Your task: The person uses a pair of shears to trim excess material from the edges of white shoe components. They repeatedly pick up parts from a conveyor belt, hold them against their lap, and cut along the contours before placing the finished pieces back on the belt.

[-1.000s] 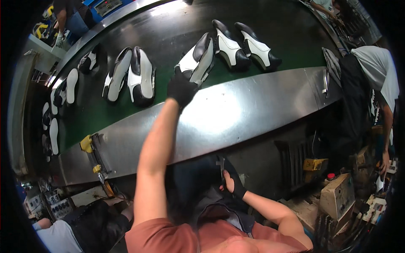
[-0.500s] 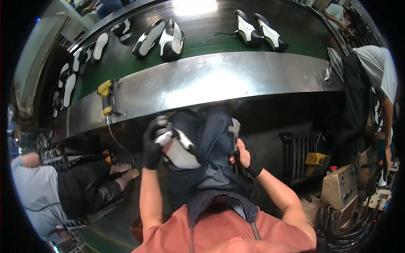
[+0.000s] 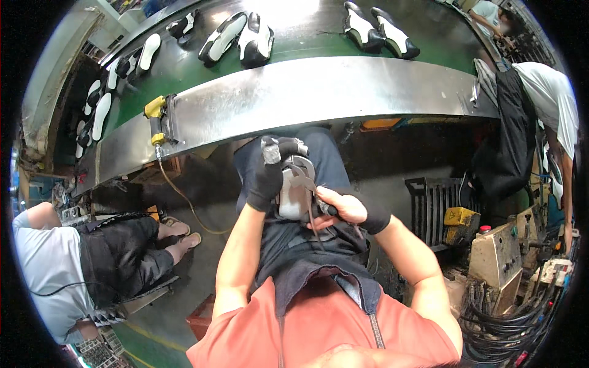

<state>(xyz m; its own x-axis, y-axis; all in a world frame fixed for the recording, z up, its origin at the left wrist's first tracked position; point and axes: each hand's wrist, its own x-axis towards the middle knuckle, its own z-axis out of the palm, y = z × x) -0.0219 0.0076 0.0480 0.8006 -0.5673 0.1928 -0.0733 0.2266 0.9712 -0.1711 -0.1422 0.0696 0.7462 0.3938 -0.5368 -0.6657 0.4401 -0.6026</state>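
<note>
In front of the bench (image 3: 294, 95), I see the left hand (image 3: 269, 176) gripping one shoe (image 3: 291, 203), the right hand (image 3: 346, 208) holding pincers (image 3: 302, 180) over it, seemingly mid-work. Beyond the bench, whether other shoes (image 3: 256, 40) are finished, I cannot tell.

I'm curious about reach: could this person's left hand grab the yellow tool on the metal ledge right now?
Probably not right away: the left hand is occupied holding a shoe. Otherwise, the way to the yellow tool looks free.
</note>
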